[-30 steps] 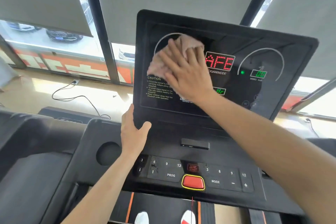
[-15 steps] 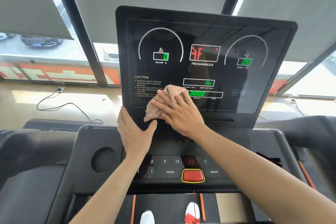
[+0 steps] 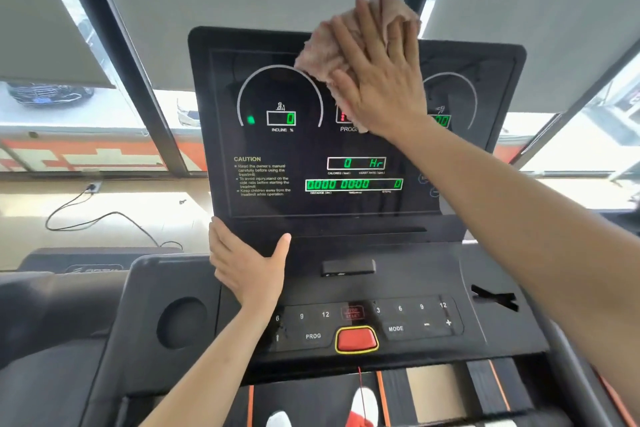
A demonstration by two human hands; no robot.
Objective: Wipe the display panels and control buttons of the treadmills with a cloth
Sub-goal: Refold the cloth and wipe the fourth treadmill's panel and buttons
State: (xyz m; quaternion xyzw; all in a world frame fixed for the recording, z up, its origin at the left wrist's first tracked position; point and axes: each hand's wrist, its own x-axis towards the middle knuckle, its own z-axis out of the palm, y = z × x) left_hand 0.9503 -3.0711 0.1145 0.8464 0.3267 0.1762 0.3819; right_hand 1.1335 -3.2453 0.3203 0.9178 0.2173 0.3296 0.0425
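Observation:
The treadmill's black display panel (image 3: pixel 277 87) stands upright ahead with green readouts lit. My right hand (image 3: pixel 377 76) presses a pink cloth (image 3: pixel 320 52) flat against the panel's top middle, fingers spread over it, covering the red program readout. My left hand (image 3: pixel 247 265) grips the panel's lower left corner, thumb on the front. Below lies the control button strip (image 3: pixel 398 317) with a red stop button (image 3: pixel 356 339), untouched by either hand.
A round cup holder (image 3: pixel 181 322) sits left of the buttons. A red safety cord (image 3: pixel 362 392) hangs from the stop button over the belt. Grey window blinds and dark frames stand behind the panel; a cable (image 3: pixel 104 218) lies on the floor at left.
My right hand has swept the cloth from the panel's lower middle up to its top edge. My left hand stays on the lower left corner. The view has shifted slightly.

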